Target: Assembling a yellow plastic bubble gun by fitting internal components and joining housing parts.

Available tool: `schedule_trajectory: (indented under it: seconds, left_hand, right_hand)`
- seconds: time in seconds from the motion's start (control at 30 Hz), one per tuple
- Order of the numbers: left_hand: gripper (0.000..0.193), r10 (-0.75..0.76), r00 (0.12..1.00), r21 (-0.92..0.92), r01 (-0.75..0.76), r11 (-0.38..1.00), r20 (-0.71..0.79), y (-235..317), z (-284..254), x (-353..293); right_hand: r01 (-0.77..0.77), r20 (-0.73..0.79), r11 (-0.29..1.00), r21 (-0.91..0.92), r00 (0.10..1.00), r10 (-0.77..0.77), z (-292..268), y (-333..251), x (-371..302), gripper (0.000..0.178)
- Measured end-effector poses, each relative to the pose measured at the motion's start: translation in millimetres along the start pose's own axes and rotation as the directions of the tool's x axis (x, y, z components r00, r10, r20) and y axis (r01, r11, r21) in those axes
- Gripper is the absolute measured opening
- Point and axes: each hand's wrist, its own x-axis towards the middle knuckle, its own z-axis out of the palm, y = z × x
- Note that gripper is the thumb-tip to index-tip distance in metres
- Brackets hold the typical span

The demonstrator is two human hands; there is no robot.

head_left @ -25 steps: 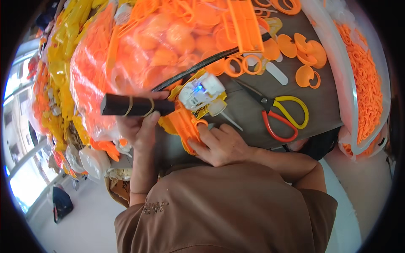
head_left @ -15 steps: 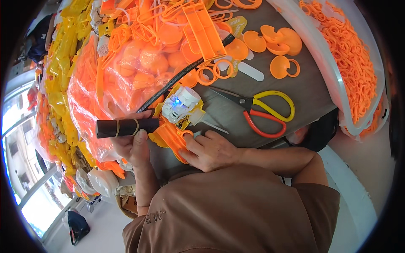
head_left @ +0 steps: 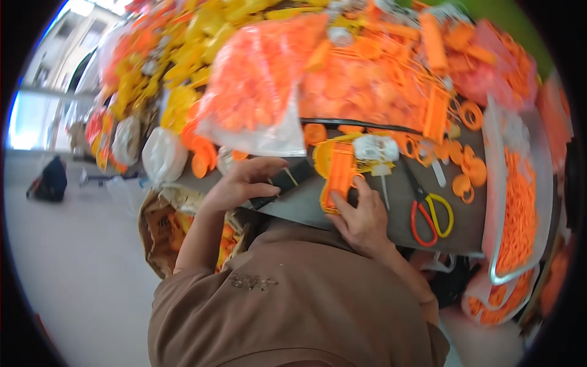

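My left hand [head_left: 244, 182] grips a black cylindrical handle [head_left: 282, 183] with a thin gold band, lying along the near edge of the grey table [head_left: 385, 214]. My right hand [head_left: 362, 221] presses on an orange ribbed plastic part [head_left: 338, 177] that lies on the table beside a yellow piece. Just past that part sits a white device with a thin metal tip [head_left: 376, 151] pointing toward me. A black cable [head_left: 367, 125] runs behind it.
Red-and-yellow handled scissors [head_left: 430, 212] lie right of my right hand. Orange plastic rings [head_left: 465, 174] are scattered beyond them. A clear bag of orange pieces [head_left: 260, 98] and heaps of orange and yellow parts fill the back. A white tray [head_left: 516, 214] of orange rings stands at right.
The view has swung left and tilted, so the table now sits to the right. My left hand still holds the black handle. My right hand stays on the orange part.
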Motion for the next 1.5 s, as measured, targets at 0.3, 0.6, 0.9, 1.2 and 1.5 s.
schedule_trajectory:
  seconds: [0.3, 0.6, 0.9, 1.2, 1.5]
  left_hand:
    - [0.025, 0.47, 0.881, 0.777, -0.254, 0.576, -0.061, -36.7, 11.1, -0.7]
    - [0.014, 0.734, 0.459, 0.859, 0.156, 0.488, -0.5, -5.3, -134.2, 3.8]
    - [0.045, 0.541, 0.473, 0.716, 0.526, 0.459, -0.695, 24.5, -326.4, 38.0]
    - [0.06, 0.228, 0.602, 0.582, 0.497, 0.644, -0.765, -14.8, -364.8, 98.7]
    - [0.059, 0.493, 0.452, 0.656, 0.345, 0.672, -0.743, 6.9, -335.7, 102.7]
  right_hand:
    - [0.045, -0.041, 0.997, -0.056, 0.998, -0.047, -0.2, -9.1, 4.2, 0.054]
    - [0.046, -0.142, 0.997, 0.065, 0.989, -0.037, -1.4, -1.8, -2.5, 0.043]
    - [-0.038, -0.218, 0.961, 0.273, 0.971, 0.1, 0.0, 3.7, -1.6, 0.025]
    - [-0.063, -0.216, 0.963, 0.263, 0.969, 0.123, 0.5, 4.2, 0.8, 0.022]
    - [-0.068, -0.212, 0.961, 0.269, 0.969, 0.129, 2.0, 5.9, 0.3, 0.02]
